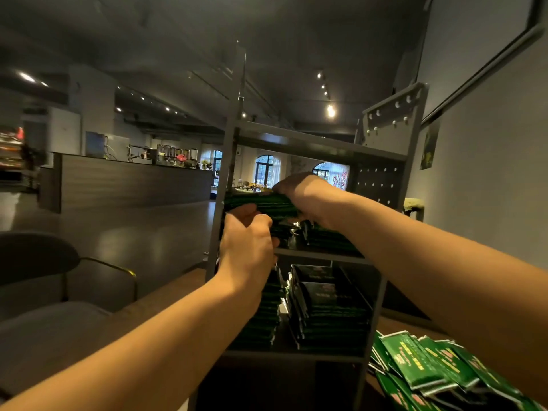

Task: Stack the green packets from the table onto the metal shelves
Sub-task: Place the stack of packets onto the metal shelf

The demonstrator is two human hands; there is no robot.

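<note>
At mid shelf of metal rack — L hand and R hand both clamped on green packet bundle. Lower shelf holds stacked packets; loose pile on table, right.

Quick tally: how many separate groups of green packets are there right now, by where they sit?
Held in both hands: 1 bundle
Middle shelf: 1 stack
Lower shelf: 2 stacks
Table: 1 loose pile
Total: 5 groups

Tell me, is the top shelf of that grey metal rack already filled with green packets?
No, the top shelf of the grey metal rack shows nothing on it, while green packets are stacked on the lower shelves.
</note>
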